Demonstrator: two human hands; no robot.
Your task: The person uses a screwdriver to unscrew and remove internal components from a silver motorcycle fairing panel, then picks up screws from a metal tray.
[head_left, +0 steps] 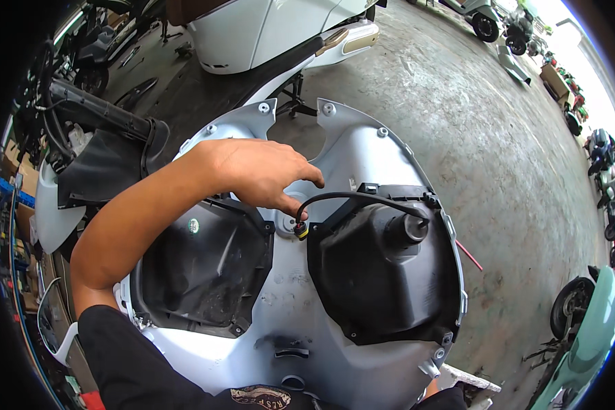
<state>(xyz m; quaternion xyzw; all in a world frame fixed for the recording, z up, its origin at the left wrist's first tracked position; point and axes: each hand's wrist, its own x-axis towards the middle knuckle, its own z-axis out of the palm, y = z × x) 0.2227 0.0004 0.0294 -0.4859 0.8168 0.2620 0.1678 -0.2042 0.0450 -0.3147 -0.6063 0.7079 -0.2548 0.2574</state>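
A silver-grey scooter body panel [280, 277] lies before me, its inner side up. Two black plastic housings are set into it, a left one [212, 273] and a right one [383, 287]. From a round socket [406, 236] on the right housing a black cable [352, 196] arches leftward. It ends in a small black-and-yellow connector [301, 231] above the panel's middle. My left hand [270, 176] reaches over the left housing, index finger and thumb apart. The thumb tip is by the cable, just above the connector; I cannot tell whether they touch. My right hand is hidden below the panel's lower right edge.
A white scooter body [253, 34] stands beyond the panel. Black scooter parts [102, 160] and a mirror [51, 318] are at the left. Concrete floor [512, 191] stretches right, with a red rod [470, 255] near the panel and a mint-green scooter [581, 342] at lower right.
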